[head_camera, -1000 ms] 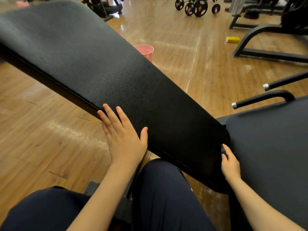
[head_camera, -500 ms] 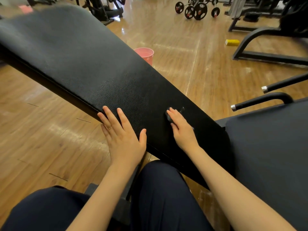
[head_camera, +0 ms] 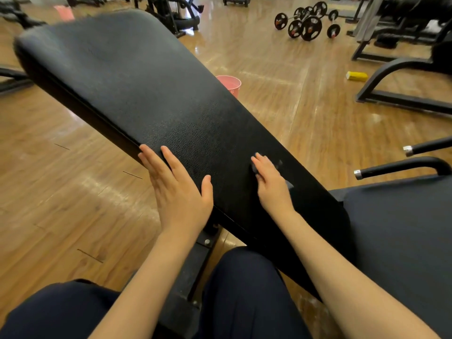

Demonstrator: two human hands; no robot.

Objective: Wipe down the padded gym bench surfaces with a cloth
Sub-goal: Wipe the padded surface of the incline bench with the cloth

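Presently listed: left hand (head_camera: pixel 179 192), fingers spread flat, resting on near edge of slanted black pad (head_camera: pixel 137 89). Right hand (head_camera: pixel 270 183), fingers straight, pressing dark cloth (head_camera: pixel 255 168) (mostly hidden, blurred) onto pad surface. Seat pad (head_camera: pixel 403 228) to the right. Pink bucket (head_camera: pixel 231 84) on floor (head_camera: pixel 281 106) behind pad; barbells (head_camera: pixel 305 23) well beyond.

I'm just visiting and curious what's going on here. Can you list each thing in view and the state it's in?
Left hand: flat, fingers straight, resting on the pad's near edge.
Right hand: pressing a cloth against the pad.
Cloth: dark, mostly hidden under the hand.
Backrest pad: black, tilted upward.
Seat pad: black, untouched.
Pink bucket: upright on the floor, behind the pad.
Barbells: lying on the floor.
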